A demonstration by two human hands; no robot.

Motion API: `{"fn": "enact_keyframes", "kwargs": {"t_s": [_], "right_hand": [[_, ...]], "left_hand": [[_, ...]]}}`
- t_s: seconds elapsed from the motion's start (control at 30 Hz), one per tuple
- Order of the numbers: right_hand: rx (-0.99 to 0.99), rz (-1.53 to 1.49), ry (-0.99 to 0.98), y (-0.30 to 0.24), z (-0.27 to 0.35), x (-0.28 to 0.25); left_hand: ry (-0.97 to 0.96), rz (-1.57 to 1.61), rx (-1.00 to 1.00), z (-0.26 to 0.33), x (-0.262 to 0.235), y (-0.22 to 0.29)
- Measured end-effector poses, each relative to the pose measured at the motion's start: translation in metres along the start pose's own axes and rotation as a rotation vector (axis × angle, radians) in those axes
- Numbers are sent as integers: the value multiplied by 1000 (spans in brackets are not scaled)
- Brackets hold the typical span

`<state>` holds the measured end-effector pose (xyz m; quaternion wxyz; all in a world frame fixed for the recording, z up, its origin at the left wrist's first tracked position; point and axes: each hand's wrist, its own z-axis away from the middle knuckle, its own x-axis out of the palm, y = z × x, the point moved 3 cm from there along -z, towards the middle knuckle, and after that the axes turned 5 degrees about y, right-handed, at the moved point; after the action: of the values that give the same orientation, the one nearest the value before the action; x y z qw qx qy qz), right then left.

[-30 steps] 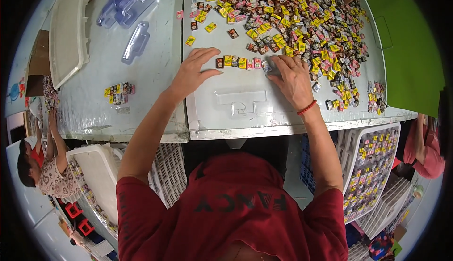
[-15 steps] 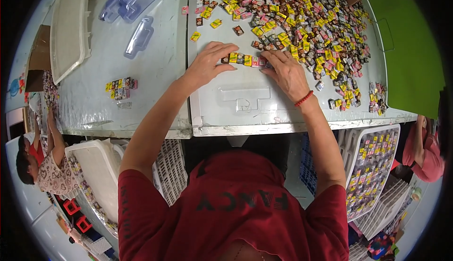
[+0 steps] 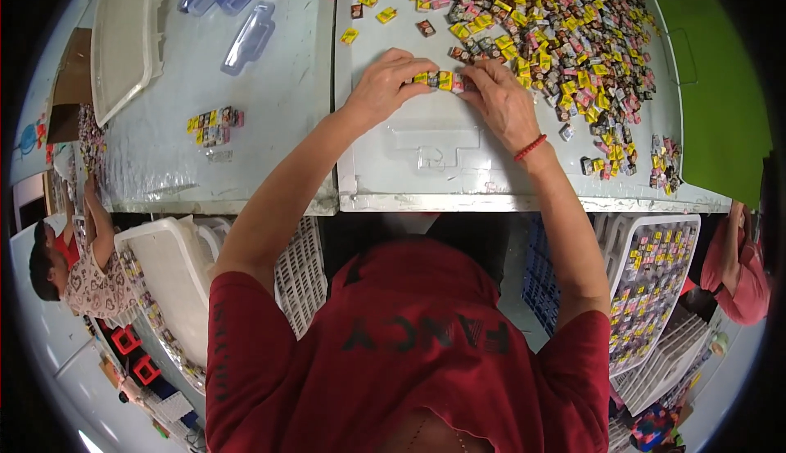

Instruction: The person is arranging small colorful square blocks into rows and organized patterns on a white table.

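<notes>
Hands closed in since the first frame: left one shifted right, right one shifted left, less of the row showing between them. Whole view moved too, table sits higher in frame.

Left to right: blue-tinted clear plastic trays [image 3: 248,39] on the left table half, small block of boxes [image 3: 213,125] nearer the front edge, both unmoved on the table. Left hand [image 3: 386,86] just past the table seam, forearm angled up and right, wrist bent, fingers curled, thumb below, pinching the row's left end. Row of small boxes [image 3: 444,81], yellow, dark and pink, spans the two hands; can't tell if lifted or on the table. Clear shallow tray [image 3: 460,137] lies nearer the body. Right hand [image 3: 505,102], red bead bracelet [image 3: 530,147] at wrist, forearm angled up and left, fingers bent over, thumb under, gripping the right end. Loose pile [image 3: 573,39] behind, green panel [image 3: 720,84] far right.
</notes>
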<state>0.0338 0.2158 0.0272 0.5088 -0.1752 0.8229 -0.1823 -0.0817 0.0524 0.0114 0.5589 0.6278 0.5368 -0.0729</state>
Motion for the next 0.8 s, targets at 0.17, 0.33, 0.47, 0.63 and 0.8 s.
{"fn": "enact_keyframes", "kwargs": {"t_s": [0.17,0.33,0.47,0.63,0.8], "right_hand": [[31,35,-24,-22,11,-13],[6,60,-108,-60,33,-30],[-10,76,-136,-60,47,-20],[19,22,0,-56,53,-11],[119,-9,62,-65,58,-6]], "left_hand": [[57,30,23,11,-11,23],[55,17,47,53,-27,63],[77,16,60,70,-11,63],[155,16,48,75,-6,58],[238,-7,54,83,-2,58]]}}
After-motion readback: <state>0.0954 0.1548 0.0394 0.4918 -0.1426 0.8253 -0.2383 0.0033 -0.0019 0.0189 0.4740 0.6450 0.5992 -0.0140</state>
